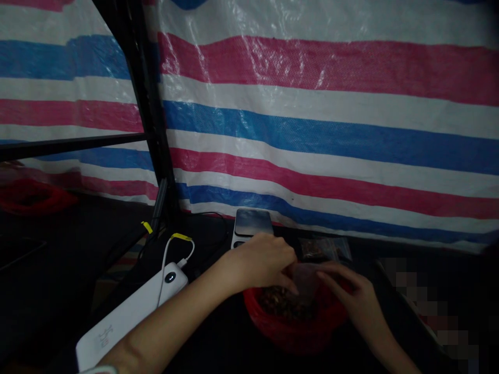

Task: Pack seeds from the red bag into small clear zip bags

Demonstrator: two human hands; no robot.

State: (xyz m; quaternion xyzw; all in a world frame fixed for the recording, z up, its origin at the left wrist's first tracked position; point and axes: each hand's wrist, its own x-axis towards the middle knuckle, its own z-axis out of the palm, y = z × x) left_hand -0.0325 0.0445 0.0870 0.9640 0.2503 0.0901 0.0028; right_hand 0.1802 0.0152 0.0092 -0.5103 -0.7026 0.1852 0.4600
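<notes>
A red bag (295, 332) holds dark dried pieces (286, 305); hands (261, 262) hover over it.

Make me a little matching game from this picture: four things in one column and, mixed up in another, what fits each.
Things:
1. White power bank
2. Kitchen scale
3. Red bag
4. Hanging tarp

Matches:
A. Striped pink, blue and white
B. Holds dried brown bits
C. Has a white cable plugged in
D. Sits near the tarp's foot

Pairs: 1-C, 2-D, 3-B, 4-A
</notes>
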